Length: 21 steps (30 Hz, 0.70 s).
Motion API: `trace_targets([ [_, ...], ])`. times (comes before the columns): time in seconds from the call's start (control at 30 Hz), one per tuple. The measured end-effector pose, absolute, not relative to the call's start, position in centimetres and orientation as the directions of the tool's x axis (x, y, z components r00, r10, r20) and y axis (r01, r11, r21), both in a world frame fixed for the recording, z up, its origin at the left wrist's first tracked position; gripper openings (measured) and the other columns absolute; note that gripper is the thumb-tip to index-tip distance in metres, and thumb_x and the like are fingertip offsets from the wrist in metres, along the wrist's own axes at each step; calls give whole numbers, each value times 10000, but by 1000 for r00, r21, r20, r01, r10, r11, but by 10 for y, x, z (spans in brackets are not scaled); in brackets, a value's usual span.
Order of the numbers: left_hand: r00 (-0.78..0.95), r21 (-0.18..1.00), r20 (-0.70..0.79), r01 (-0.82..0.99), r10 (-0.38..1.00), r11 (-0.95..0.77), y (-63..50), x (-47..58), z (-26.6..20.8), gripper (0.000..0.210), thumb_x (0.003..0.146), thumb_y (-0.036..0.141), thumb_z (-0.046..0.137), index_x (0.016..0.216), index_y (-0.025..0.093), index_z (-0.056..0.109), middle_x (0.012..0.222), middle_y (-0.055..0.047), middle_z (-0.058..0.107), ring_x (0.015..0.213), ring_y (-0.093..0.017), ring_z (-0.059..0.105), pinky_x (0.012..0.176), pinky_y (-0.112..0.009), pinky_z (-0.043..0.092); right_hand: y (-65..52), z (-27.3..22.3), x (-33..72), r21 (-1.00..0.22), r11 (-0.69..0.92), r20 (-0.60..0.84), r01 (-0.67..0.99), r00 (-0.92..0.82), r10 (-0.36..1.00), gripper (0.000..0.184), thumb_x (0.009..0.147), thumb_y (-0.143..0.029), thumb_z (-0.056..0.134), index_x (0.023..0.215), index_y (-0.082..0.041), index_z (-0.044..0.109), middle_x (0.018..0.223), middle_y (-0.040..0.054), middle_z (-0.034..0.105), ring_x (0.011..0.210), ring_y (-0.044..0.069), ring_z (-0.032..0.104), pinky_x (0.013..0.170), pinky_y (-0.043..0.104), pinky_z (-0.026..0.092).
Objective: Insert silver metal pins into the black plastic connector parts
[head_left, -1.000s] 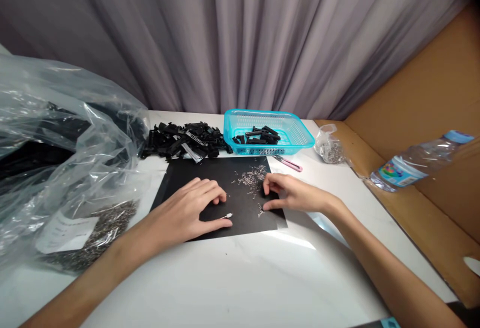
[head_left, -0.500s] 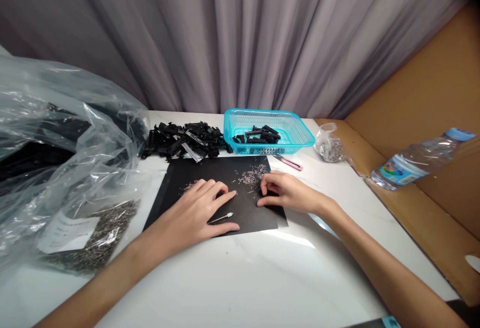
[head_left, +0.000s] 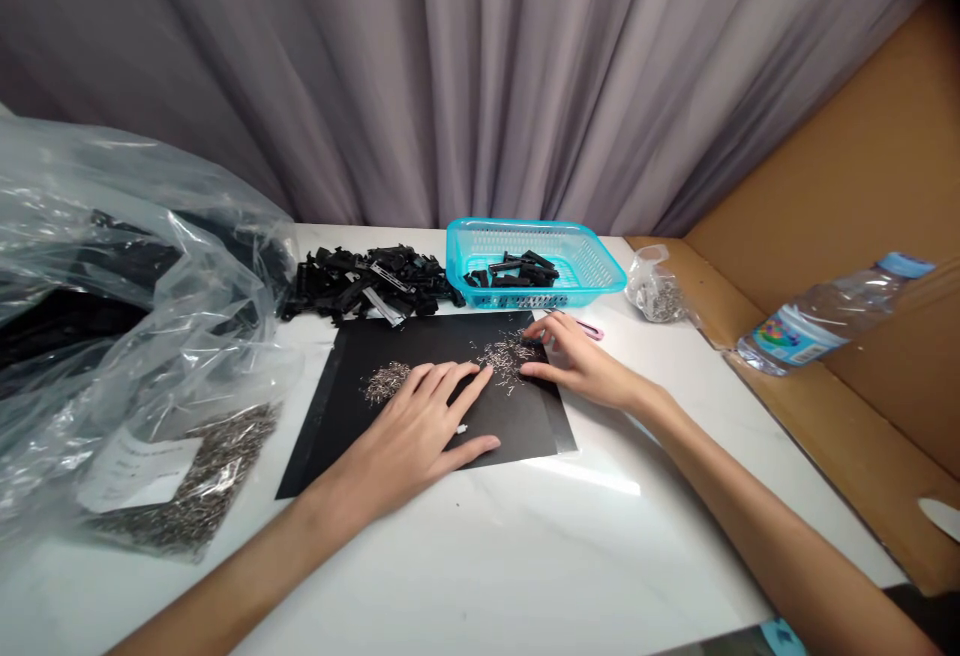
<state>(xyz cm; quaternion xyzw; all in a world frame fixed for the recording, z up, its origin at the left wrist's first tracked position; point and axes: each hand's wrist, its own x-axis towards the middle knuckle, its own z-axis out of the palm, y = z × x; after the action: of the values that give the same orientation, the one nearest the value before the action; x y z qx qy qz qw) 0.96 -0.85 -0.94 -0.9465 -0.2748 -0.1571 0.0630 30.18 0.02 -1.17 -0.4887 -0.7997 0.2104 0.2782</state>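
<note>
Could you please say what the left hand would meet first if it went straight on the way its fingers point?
The left hand would probably meet the scattered metal bits ahead first, with the right hand beyond them, though the left hand's height above the black sheet is unclear.

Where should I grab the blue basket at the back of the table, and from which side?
Probably by the near rim of the blue basket, toward its right corner, coming from the front. The rim flares outward, giving an edge to pinch; a pile of black parts crowds its left end, and a small bag sits close on the right.
</note>
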Motion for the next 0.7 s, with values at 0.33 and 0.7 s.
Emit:
trace_targets([
  [0.33,792,-21,299,563,532,-826,-9,10,-10,681,1054,600,359,1499,106,503,1490,-184,569,1342,-318,523,1115,-470,385,-2,-6,300,-592,506,215,628,-483,849,329,1041,-220,435,1352,-223,542,1371,144,562,1302,277,537,1154,576,433],
  [0.7,828,70,276,489,488,-869,-8,9,-24,506,1111,361,339,1588,198,376,1567,-125,508,1464,-246,444,1201,-422,395,4,-14,305,-679,369,279,634,-242,929,218,994,-214,520,1191,-210,613,1149,117,673,966,230,676,884,466,603],
])
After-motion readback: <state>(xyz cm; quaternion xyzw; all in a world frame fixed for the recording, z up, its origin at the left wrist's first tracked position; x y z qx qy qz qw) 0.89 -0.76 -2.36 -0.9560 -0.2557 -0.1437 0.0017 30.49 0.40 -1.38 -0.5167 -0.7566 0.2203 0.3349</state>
